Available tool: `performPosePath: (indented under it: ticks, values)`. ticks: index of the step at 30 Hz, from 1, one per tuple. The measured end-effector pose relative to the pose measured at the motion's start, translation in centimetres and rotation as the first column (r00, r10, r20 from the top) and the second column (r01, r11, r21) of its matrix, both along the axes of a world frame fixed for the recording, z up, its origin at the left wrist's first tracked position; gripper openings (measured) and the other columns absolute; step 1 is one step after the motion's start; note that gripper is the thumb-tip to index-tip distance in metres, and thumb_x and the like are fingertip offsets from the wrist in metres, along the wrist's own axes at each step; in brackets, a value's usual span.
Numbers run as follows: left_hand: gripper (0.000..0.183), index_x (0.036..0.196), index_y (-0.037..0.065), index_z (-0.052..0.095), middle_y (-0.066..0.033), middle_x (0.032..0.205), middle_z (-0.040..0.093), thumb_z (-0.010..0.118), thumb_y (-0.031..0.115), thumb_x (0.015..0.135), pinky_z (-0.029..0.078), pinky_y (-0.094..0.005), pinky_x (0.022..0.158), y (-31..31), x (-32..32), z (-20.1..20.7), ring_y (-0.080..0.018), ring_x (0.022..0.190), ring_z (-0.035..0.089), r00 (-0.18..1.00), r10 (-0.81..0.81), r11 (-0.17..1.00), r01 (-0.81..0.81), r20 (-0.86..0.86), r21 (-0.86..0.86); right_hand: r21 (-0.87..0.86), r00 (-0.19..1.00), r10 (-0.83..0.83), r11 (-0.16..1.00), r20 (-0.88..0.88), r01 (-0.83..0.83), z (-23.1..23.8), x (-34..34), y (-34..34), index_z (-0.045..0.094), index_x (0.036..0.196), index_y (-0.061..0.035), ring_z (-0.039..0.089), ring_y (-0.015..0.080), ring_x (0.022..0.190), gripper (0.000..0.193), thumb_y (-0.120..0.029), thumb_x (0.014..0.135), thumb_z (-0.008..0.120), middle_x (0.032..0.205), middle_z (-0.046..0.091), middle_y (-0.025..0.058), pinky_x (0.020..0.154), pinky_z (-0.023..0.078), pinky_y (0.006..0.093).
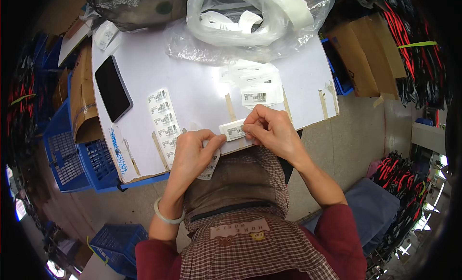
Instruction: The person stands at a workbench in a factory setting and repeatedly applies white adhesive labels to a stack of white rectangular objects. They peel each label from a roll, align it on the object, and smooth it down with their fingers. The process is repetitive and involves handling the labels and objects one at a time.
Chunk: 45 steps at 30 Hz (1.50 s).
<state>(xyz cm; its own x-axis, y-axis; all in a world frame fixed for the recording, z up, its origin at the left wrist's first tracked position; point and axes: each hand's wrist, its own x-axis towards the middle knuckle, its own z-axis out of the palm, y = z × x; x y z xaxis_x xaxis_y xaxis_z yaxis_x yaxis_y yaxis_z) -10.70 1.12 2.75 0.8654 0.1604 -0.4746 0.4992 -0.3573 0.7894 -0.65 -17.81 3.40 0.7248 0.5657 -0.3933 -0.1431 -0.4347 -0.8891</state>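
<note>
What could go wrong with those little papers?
The white card by the left hand and right hand is near the edge of the table, so it might fall off. The label strip past that edge could snag or crease. The pile of cards is uneven, so a bump might scatter it.

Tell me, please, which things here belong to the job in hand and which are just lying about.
Seemingly the job's:
White rectangular barcode tag at the right hand
White strip of rectangular barcode labels
Loose pile of white rectangular tags

Seemingly lying about:
Black rectangular phone
Brown cardboard box, right
Blue plastic crate, lower left
</note>
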Motion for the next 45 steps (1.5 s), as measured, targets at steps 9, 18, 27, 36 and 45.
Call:
performPosePath:
  ticks: [9, 18, 27, 36, 45]
  values:
    - [0.035, 0.073, -0.003, 0.072, -0.0048, 0.050, 0.057, 0.067, 0.027, 0.090, 0.037, -0.0285, 0.044, -0.6, 1.2, -0.1, -0.0080, 0.046, 0.051, 0.998, -0.061, 0.990, 0.061, -0.002, 0.128, -0.010, 0.997, -0.007, 1.000, 0.075, 0.008, -0.7, -0.3, 0.0, 0.061, 0.082, 0.0040, 0.060, 0.0145, 0.053, 0.010, -0.004, 0.084, 0.066, 0.061, 0.064, 0.0094, 0.051, 0.047, 0.0294]
    - [0.043, 0.067, -0.005, 0.068, -0.0074, 0.047, 0.056, 0.069, 0.033, 0.089, 0.042, -0.0300, 0.046, -1.1, 2.7, 0.8, -0.0120, 0.043, 0.052, 0.986, -0.092, 0.972, 0.058, 0.141, 0.228, 0.052, 0.955, -0.100, 0.995, 0.278, 0.089, 0.3, 0.0, -1.0, 0.062, 0.084, -0.0022, 0.055, 0.0038, 0.059, 0.007, -0.006, 0.087, 0.068, 0.067, 0.065, 0.0006, 0.053, 0.041, 0.0207]
    - [0.033, 0.066, 0.000, 0.072, -0.0199, 0.057, 0.060, 0.074, 0.031, 0.077, 0.045, -0.0432, 0.055, -1.4, 11.4, -0.3, -0.0349, 0.052, 0.058, 0.879, -0.460, 0.711, 0.283, 0.123, 0.644, -0.413, 0.740, 0.166, 0.896, 0.652, 0.162, -0.8, 5.3, -0.3, 0.059, 0.073, -0.0014, 0.065, 0.0283, 0.055, 0.033, -0.028, 0.073, 0.080, 0.059, 0.064, 0.0122, 0.052, 0.049, 0.0377]
    - [0.041, 0.106, 0.000, 0.073, -0.0038, 0.078, 0.067, 0.060, 0.037, 0.092, 0.039, -0.0280, 0.054, 1.8, 8.2, 3.6, -0.0099, 0.060, 0.051, 0.989, -0.076, 0.880, 0.125, 0.124, -0.459, 0.396, 0.857, -0.170, 0.917, 0.487, -0.043, 1.8, 0.5, 0.8, 0.067, 0.091, 0.0002, 0.065, 0.0158, 0.072, 0.018, -0.009, 0.080, 0.077, 0.079, 0.065, 0.0075, 0.062, 0.051, 0.0278]
    - [0.013, 0.100, -0.007, 0.064, -0.0100, 0.078, 0.072, 0.067, 0.001, 0.090, 0.052, -0.0186, 0.058, 0.4, 2.1, 5.0, -0.0086, 0.070, 0.067, 0.941, 0.101, 0.910, 0.045, 0.323, -0.413, 0.464, 0.854, -0.216, 0.885, 0.474, -0.034, 1.9, -0.5, 1.0, 0.069, 0.091, -0.0013, 0.065, 0.0163, 0.080, 0.013, -0.005, 0.080, 0.075, 0.098, 0.066, 0.0103, 0.069, 0.051, 0.0287]
